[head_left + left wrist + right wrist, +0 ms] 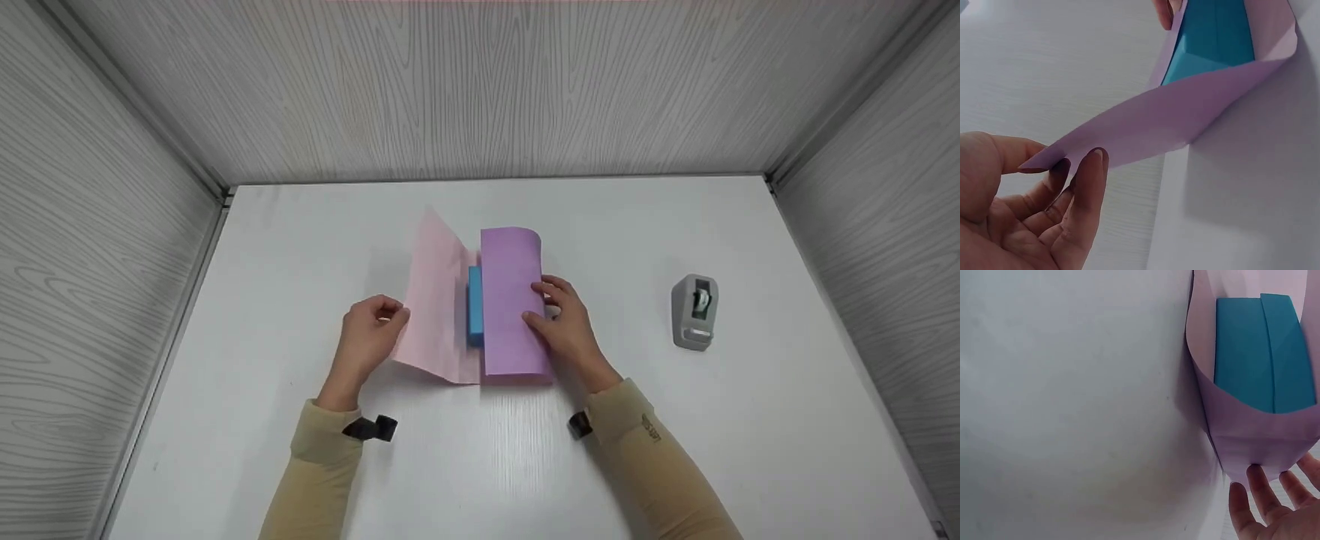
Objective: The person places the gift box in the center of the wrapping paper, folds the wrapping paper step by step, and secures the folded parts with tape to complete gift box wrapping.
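A sheet of paper [511, 300], purple outside and pale pink inside, is partly wrapped round a blue box [475, 306]. Its right part is folded over the box's top, while the left part [433, 300] stands raised. My left hand [369, 334] pinches the raised left edge between thumb and fingers; the left wrist view shows the pinched corner closely. Fingertips of my right hand [566, 322] press on the folded right part, along its rounded side. From the right wrist, the blue box [1264, 354] shows inside the curved paper, above the right hand's fingers [1264, 492].
On the right of the white table [480, 450] stands a grey tape dispenser [694, 311] with a roll in it. Wood-grain panels [480, 90] rise at the back and both sides. A dark strap [367, 428] with a small camera is on each sleeve.
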Demonstrator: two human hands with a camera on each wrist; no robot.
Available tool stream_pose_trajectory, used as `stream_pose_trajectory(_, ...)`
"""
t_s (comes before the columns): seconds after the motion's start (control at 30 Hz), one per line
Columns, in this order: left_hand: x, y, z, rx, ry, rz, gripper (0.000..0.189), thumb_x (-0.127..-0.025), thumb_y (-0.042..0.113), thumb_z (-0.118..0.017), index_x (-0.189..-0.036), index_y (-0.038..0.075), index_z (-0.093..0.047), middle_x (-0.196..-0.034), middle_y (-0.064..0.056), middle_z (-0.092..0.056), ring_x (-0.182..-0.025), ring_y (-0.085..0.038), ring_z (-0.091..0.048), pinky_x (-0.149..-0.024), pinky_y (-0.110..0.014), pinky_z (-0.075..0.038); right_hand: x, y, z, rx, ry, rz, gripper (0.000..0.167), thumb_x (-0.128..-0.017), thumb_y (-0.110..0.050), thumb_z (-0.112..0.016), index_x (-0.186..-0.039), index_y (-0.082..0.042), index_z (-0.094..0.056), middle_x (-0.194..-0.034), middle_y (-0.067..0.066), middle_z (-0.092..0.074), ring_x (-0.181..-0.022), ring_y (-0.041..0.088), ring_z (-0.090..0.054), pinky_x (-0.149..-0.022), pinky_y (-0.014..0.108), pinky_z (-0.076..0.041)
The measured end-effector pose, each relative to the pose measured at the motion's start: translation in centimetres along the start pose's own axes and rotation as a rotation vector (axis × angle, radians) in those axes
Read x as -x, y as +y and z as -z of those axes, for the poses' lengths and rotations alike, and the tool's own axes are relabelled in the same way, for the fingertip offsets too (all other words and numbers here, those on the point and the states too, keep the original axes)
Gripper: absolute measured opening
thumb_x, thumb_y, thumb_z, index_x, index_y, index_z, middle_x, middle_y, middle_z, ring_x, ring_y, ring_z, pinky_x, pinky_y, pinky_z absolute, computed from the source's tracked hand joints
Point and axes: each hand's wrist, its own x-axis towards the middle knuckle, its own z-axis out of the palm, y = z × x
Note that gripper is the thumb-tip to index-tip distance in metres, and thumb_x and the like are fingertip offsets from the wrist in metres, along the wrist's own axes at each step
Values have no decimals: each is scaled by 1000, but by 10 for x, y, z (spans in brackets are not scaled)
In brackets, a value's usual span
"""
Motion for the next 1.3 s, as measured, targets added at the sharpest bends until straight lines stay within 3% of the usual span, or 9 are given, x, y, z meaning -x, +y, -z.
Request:
stream_pose_trajectory(0.2,0,22,-19,66,-30,-32,12,-93,12,-64,-95,1,-68,-86,-10,-65,-76,-22,-57,-66,-30,-48,0,0,0,10,8,4,49,-85,-10,-74,-131,-3,-60,-144,8,-45,-111,29,-56,-94,42,-46)
stream_pose_trajectory(0.5,-6,42,-43,136,-64,-79,11,-94,12,-64,-95,2,-68,-88,-9,-63,-77,-20,-54,-66,-28,-47,-1,1,0,14,3,-7,49,-85,-10,-75,-132,-3,-60,-145,8,-44,-112,29,-56,-93,41,-47)
stream_pose_trajectory(0.8,-11,48,-66,158,-108,-164,9,-93,9,-64,-90,1,-67,-80,-5,-63,-70,-15,-53,-63,-27,-44,-1,1,-1,24,11,1,49,-84,-10,-76,-130,-2,-61,-145,9,-45,-111,29,-55,-92,43,-48)
stream_pose_trajectory(1.3,-20,40,-107,26,-168,-239,13,-94,12,-61,-94,1,-67,-85,-6,-67,-76,-16,-59,-71,-31,-50,-1,2,-3,35,36,25,50,-83,-8,-76,-130,-1,-61,-144,11,-47,-102,30,-57,-85,46,-50)
